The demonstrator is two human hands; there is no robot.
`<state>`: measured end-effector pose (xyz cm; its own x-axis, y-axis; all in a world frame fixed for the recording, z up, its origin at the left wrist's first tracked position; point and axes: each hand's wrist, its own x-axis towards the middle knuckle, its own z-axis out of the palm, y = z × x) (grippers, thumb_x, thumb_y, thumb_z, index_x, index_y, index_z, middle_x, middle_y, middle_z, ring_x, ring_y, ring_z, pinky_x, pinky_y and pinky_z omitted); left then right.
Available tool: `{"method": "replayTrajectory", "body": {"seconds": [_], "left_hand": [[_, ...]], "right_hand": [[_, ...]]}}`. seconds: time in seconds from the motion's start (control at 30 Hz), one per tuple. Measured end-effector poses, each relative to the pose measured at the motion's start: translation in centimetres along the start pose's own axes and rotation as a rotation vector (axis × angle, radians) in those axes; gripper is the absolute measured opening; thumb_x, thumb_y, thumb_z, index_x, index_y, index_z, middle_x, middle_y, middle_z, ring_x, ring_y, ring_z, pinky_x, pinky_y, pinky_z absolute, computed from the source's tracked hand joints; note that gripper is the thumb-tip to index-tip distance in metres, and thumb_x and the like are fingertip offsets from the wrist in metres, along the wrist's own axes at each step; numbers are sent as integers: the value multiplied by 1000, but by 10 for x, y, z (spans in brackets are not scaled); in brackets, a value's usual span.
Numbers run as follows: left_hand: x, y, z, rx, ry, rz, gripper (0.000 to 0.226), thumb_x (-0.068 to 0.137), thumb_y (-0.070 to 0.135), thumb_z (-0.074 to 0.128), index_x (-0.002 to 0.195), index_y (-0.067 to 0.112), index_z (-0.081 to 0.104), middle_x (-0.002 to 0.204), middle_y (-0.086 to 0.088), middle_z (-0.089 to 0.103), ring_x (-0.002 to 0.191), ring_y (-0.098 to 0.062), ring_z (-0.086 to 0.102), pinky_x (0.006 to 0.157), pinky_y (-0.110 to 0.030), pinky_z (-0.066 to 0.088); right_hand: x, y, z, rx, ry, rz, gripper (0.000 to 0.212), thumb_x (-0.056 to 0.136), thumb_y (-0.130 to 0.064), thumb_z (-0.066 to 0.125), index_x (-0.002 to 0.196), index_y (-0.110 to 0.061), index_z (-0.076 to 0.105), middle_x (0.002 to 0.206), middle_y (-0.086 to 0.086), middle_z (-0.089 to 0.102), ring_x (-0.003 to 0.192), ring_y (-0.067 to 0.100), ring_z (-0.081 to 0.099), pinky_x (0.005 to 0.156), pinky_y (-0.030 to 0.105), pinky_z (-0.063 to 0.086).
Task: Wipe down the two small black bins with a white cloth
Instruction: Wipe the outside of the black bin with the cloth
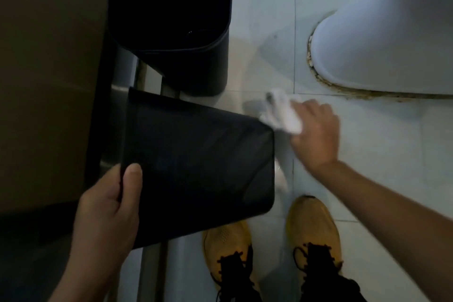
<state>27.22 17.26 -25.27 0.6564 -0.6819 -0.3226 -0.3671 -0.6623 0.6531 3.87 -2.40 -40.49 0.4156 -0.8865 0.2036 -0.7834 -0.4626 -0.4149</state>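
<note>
The left hand (107, 213) holds a black bin (196, 167) off the floor, tipped so that one broad dark face is turned up toward the camera. Its grip is closed on the bin's near left edge: the thumb lies flat on the upper face and the fingers curl round underneath, out of sight. The right hand (316, 135) sits just beside the bin's far right corner with a crumpled white cloth (282, 115) bunched in its curled fingers, and the cloth appears to touch that corner (the hand and cloth are blurred, so the contact is hard to judge).

A second black bin (171, 19) stands upright on the floor just beyond the held one, its open mouth facing up and its inside dark. It stands close against a brown panel (49, 81) that fills the left side of the view. The floor (264, 19) is pale tile with thin grout lines. At upper right the white base of a toilet (380, 44) meets the tiles, with a stained, crumbling seam round its foot. Two yellow shoes with black laces show at the bottom, the left shoe (228, 247) partly under the held bin and the right shoe (313, 233) below the right forearm.
</note>
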Motion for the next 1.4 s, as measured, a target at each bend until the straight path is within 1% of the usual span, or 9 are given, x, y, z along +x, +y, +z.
{"method": "replayTrajectory", "body": {"seconds": [0.1, 0.23, 0.3, 0.5, 0.7, 0.9, 1.07, 1.23, 1.4], "left_hand": [[-1, 0, 2, 2, -3, -3, 45, 88, 46, 37, 66, 11, 52, 59, 1, 60, 45, -14, 53, 40, -20, 41], [4, 3, 2, 8, -42, -51, 44, 86, 50, 36, 72, 13, 55, 63, -14, 60, 56, -37, 60, 51, -49, 54], [5, 2, 2, 24, -19, -38, 46, 86, 52, 36, 72, 13, 55, 64, -17, 60, 57, -40, 60, 49, -51, 53], [1, 0, 3, 56, -10, -5, 50, 89, 52, 36, 71, 7, 52, 63, -22, 54, 55, -41, 55, 41, -42, 44], [4, -1, 1, 44, 9, 9, 42, 98, 39, 38, 70, 11, 50, 61, -15, 53, 51, -30, 50, 44, -32, 41], [-1, 0, 5, 100, 13, -34, 41, 100, 40, 37, 77, 12, 55, 69, -19, 59, 61, -41, 59, 55, -53, 51], [0, 5, 5, 112, 28, -37, 40, 100, 38, 36, 84, 8, 58, 73, -17, 61, 65, -35, 59, 56, -41, 49], [1, 4, 3, 133, -7, -40, 39, 99, 42, 34, 82, 16, 57, 71, -12, 62, 61, -32, 61, 54, -46, 53], [1, 7, 1, 139, -18, -25, 41, 99, 41, 34, 86, 12, 58, 72, -14, 62, 62, -33, 60, 54, -44, 53]], "right_hand": [[18, 21, -30, 25, 116, 71, 40, 80, -11, 58, 119, -4, 63, 99, 21, 61, 88, 40, 56, 72, 44, 40], [-35, -40, -69, 347, 140, -167, 37, 94, -23, 61, 129, -14, 55, 107, 18, 59, 92, 35, 53, 78, 47, 43], [-63, -71, -68, 438, 8, -337, 44, 94, -31, 59, 138, -28, 51, 113, 9, 59, 90, 33, 58, 76, 49, 45], [-90, -88, -16, 233, 81, -679, 36, 92, -26, 71, 126, -28, 60, 110, 2, 57, 70, 23, 58, 62, 38, 46], [-58, -51, -2, 222, 60, -473, 33, 98, -33, 57, 128, -20, 61, 100, 12, 66, 72, 30, 55, 64, 40, 42], [8, 1, -19, 66, 104, -80, 42, 81, -10, 65, 123, -9, 65, 96, 19, 59, 82, 37, 56, 65, 47, 43], [-54, -50, -55, 379, 61, -267, 43, 89, -14, 64, 131, -15, 59, 102, 19, 61, 89, 36, 57, 76, 47, 46], [-100, -77, -17, 241, 37, -576, 39, 91, -35, 71, 127, -26, 60, 107, 3, 57, 72, 26, 59, 64, 39, 45], [-69, -46, 2, 206, 92, -432, 44, 89, -27, 70, 130, -20, 58, 102, 8, 56, 73, 28, 53, 64, 39, 41]]}}
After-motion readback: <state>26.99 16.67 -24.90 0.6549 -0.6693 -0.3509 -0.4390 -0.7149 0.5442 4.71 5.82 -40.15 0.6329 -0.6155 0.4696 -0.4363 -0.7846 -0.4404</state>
